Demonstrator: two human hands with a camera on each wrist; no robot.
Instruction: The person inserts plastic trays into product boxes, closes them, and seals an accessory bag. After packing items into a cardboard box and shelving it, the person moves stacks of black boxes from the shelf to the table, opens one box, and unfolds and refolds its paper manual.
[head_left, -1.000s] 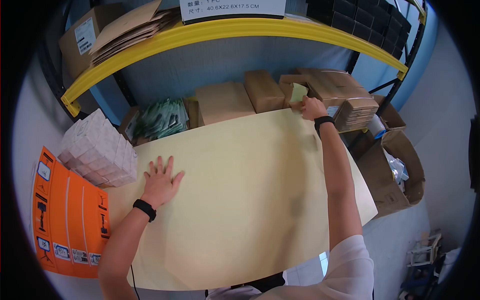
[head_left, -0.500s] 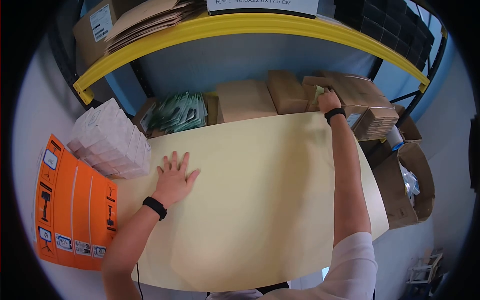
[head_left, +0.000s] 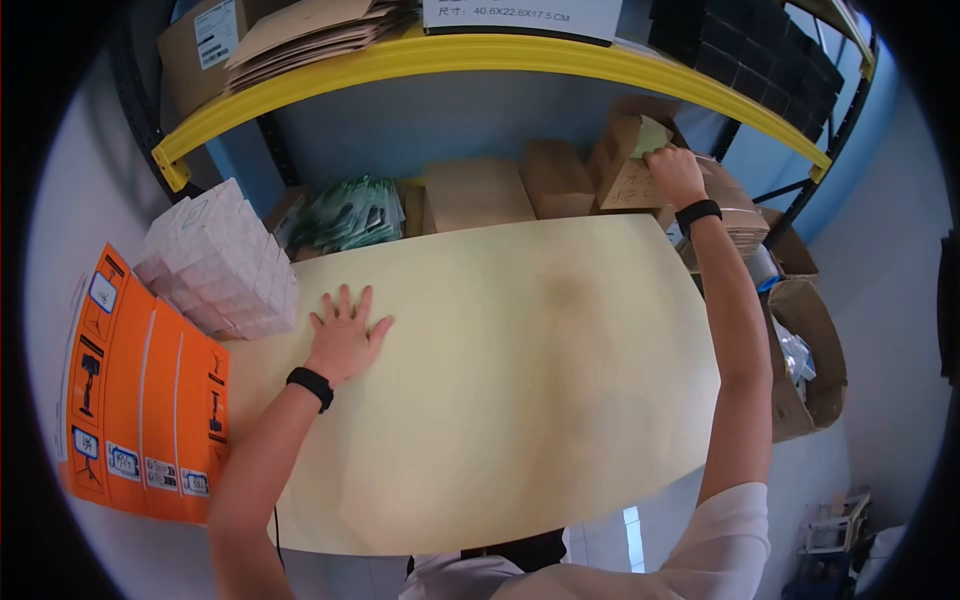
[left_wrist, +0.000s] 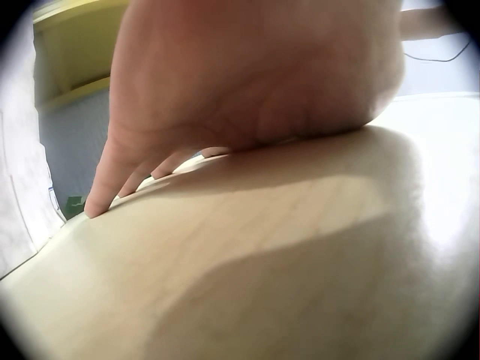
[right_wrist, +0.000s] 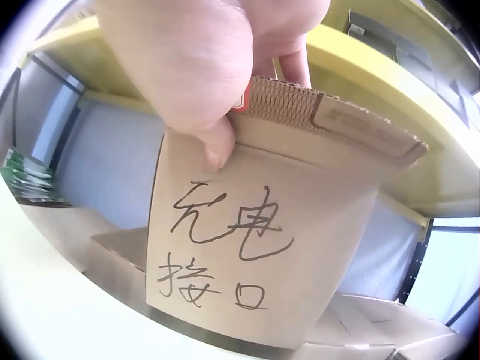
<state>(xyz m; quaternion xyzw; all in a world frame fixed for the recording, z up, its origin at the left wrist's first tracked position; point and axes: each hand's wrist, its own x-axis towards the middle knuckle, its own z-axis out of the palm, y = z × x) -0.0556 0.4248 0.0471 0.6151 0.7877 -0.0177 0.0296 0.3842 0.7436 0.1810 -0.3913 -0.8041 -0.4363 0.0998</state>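
In the upper right of the head view, the right hand (head_left: 677,177) grips the top edge of a brown carton (right_wrist: 247,255); in the right wrist view its thumb (right_wrist: 216,146) lies against the outer face just under the corrugated rim, with fingers over the other side, so the wall is pinched between them; the carton carries handwritten dark characters on that face, and a pale yellow-green piece (head_left: 652,136) shows at its top; its lower edge is just behind the far edge of the table (head_left: 470,420), though the view of its base is poor and I cannot tell whether it rests on anything.

The left hand (head_left: 342,335), left of centre in the head view, lies palm down on the pale tabletop with fingers and thumb spread; it holds nothing; each wrist wears a black band.

Left of the carton stand a closed brown box (head_left: 557,180) and a wider brown box (head_left: 478,192), then a heap of green packets (head_left: 358,212); a stack of white boxes (head_left: 225,265) stands at the table's left side, with an orange printed panel (head_left: 145,400) below it in the frame; folded cardboard (head_left: 738,215) lies beyond the right wrist, and an open carton (head_left: 800,415) holding clear plastic sits at the right; a yellow shelf beam (head_left: 480,57) crosses the top.
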